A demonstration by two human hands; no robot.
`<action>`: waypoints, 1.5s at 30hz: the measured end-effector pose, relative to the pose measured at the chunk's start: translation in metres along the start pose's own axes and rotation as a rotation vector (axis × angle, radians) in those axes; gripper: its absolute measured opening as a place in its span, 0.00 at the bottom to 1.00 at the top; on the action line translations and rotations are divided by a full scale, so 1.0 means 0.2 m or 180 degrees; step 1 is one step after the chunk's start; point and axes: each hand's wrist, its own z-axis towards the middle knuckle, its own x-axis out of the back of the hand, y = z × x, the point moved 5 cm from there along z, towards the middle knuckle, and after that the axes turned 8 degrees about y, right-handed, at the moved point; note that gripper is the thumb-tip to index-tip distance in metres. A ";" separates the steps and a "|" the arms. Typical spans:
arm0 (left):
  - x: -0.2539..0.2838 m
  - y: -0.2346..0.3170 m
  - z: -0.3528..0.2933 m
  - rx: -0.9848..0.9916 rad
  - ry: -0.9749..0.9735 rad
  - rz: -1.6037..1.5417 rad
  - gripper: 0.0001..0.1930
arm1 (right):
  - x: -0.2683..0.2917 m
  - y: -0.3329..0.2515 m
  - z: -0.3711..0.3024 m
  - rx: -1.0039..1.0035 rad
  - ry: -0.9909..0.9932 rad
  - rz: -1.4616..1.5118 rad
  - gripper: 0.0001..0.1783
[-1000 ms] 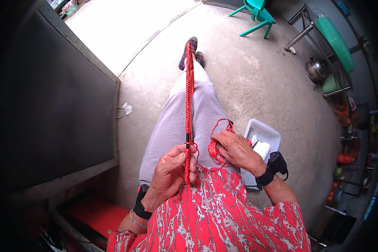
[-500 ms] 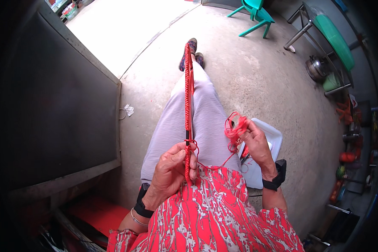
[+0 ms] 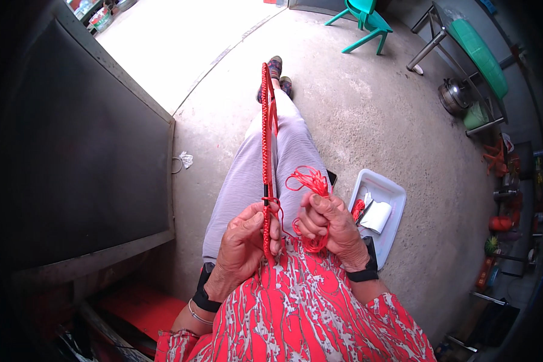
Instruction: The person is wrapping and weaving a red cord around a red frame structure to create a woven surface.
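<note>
A long red braided cord with a short black section runs from my lap out toward my feet. My left hand pinches its near end, just below the black section. In my right hand, closed beside it, is a bundle of thin red cord; loops stick out above the fist and more hang below it. A loose strand joins the bundle to the braided cord close to my left fingers, where a turn of cord goes around it. What holds the far end of the braid cannot be made out.
To my right on the floor stands a white plastic tray with white paper and red cord in it. A dark phone-like object lies by my thigh. A green chair and a metal pot are farther off; a dark panel stands left.
My right hand has come left and inward with the red cord bundle, now gripped in a fist near the braid. The tray shows more fully. My left hand has barely moved.
</note>
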 end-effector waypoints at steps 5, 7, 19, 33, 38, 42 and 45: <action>-0.01 0.00 0.00 0.0016 0.0054 0.0020 0.15 | -0.08 0.05 0.01 0.0034 0.0132 0.0036 0.20; -0.01 0.00 0.00 0.0003 0.0048 0.0054 0.15 | -0.10 0.07 0.01 0.0028 0.0164 0.0021 0.20; 0.02 0.00 -0.01 -0.0081 0.0147 0.0167 0.15 | -0.07 0.17 -0.01 -0.0406 0.0246 -0.1050 0.13; 0.02 0.01 -0.01 -0.0053 0.0198 0.0170 0.15 | 0.03 0.16 -0.02 -0.0113 0.0603 -0.0728 0.12; 0.00 0.00 -0.01 -0.0042 0.0146 0.0075 0.16 | 0.00 0.07 -0.06 0.0178 0.0804 -0.1021 0.17; 0.00 0.00 -0.01 -0.0051 0.0148 0.0026 0.15 | -0.03 -0.03 -0.08 0.0451 0.0724 -0.0777 0.18; -0.01 -0.01 0.00 -0.0021 0.0087 0.0012 0.15 | -0.10 -0.10 -0.11 0.0547 0.0503 -0.0775 0.16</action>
